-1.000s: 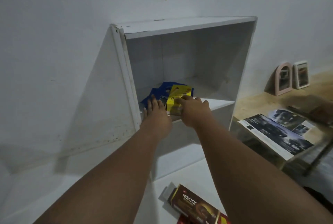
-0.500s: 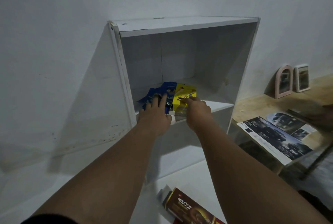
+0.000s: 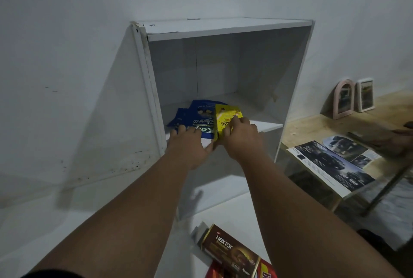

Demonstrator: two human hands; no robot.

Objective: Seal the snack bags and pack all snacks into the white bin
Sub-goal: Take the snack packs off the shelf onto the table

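1. Step in hand, as I judge it: packing. Both arms reach into the upper compartment of the white bin (image 3: 143,90), an open-fronted white unit standing against the wall.
2. The right grip (image 3: 242,141) is closed on the yellow bag (image 3: 223,113), with the thumb on its printed face and the fingers curled round its near edge. The bag sits just beyond the knuckles on the compartment's floor board, touching the blue bags on its left.
3. The left grip (image 3: 190,145) is open. Its fingers lie straight and flat on the near end of the blue bags (image 3: 201,118), which spread beyond and to the left of the fingertips. It holds nothing and looks to be steadying them.
4. The two grips are just beside each other at the front edge of the board, the left thumb near the right fingers.
5. Whether the bag tops are sealed cannot be told, as the mouths are too small and dim to read.
6. Below the forearms, well apart from both grips, a Nextar box (image 3: 230,253) and a red pack (image 3: 266,274) lie on the floor outside the bin. By that, the packing looks unfinished.
7. The next move calls for:
   - letting the yellow bag go once it lies settled;
   - drawing both grips out and down to the box;
   - taking the box across its width, since it looks rigid;
   - setting it on the board to the right of the yellow bag.
8. Off to the right of the right arm, a bench (image 3: 312,125) carries magazines (image 3: 330,161), which seem to have no part in the task.
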